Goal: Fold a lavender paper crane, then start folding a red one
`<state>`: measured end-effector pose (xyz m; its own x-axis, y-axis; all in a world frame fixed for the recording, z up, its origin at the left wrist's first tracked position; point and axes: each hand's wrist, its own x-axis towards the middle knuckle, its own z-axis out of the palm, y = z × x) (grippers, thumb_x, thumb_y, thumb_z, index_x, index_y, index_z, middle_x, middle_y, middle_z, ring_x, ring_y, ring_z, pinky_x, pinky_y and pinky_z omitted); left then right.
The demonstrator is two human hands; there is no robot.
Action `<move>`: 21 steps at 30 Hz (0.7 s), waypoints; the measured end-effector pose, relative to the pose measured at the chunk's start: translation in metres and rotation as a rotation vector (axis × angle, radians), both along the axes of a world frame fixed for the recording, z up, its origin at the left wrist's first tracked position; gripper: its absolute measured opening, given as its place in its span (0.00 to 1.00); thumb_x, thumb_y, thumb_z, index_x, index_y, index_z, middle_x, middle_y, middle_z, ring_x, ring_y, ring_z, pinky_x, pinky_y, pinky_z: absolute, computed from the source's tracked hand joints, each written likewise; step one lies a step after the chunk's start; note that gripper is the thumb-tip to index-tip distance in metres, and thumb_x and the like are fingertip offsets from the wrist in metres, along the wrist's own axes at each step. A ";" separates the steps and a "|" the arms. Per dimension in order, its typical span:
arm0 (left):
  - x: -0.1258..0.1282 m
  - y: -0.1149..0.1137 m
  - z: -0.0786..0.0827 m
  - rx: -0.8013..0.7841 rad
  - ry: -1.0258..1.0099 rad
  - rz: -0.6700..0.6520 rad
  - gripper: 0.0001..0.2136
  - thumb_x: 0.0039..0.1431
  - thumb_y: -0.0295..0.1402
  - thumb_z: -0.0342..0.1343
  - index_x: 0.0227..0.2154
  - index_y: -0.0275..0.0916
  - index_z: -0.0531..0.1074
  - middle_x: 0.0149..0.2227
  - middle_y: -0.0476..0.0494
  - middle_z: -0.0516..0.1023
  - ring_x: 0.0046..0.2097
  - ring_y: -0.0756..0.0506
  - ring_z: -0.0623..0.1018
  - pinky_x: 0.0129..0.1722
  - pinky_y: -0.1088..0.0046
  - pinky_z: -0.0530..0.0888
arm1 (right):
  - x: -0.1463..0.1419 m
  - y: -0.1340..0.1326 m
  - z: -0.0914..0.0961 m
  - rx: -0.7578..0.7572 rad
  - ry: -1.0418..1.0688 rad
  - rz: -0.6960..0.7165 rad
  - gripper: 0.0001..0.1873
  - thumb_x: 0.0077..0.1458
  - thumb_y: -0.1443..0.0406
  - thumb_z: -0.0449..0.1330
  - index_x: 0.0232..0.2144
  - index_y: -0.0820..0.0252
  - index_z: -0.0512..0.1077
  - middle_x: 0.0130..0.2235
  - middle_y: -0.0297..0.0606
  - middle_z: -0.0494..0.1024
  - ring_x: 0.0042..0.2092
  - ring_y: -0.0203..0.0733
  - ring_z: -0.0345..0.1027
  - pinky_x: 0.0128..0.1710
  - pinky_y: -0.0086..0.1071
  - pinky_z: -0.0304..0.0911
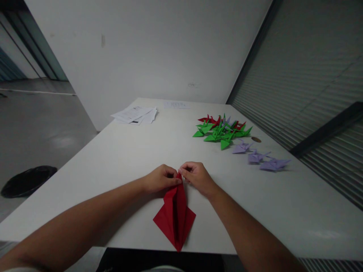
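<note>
A partly folded sheet of red origami paper (166, 220) lies near the table's front edge, its narrow end pointing away from me and its wide flaps spread toward me. My left hand (161, 179) is closed on the narrow end from the left, thumb on top. From the right, my right hand (196, 175) pinches the far tip between thumb and fingers. Both hands meet at that tip, and the fingers partly cover it. A dark lengthwise gap runs down the middle of the red paper.
Green paper cranes (217, 134) sit piled with red and purple ones at the back right. Several purple cranes (274, 164) stand in front of them. Printed sheets (136, 114) lie at the back left. A black-lined bin (28, 181) is on the floor beside the white table (113, 158).
</note>
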<state>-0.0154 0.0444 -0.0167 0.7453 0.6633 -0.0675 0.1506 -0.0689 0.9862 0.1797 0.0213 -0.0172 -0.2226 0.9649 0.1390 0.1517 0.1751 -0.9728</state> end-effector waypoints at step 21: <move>-0.001 0.000 -0.002 -0.129 -0.096 0.038 0.18 0.56 0.46 0.63 0.24 0.34 0.69 0.22 0.52 0.65 0.24 0.53 0.63 0.25 0.74 0.58 | -0.001 -0.002 0.005 -0.046 0.029 0.028 0.14 0.53 0.55 0.65 0.28 0.61 0.76 0.20 0.29 0.66 0.24 0.33 0.55 0.23 0.28 0.51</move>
<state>-0.0166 0.0442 -0.0186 0.7270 0.6815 -0.0839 0.0554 0.0635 0.9964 0.1790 0.0190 -0.0117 -0.2462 0.9639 0.1015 0.1185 0.1339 -0.9839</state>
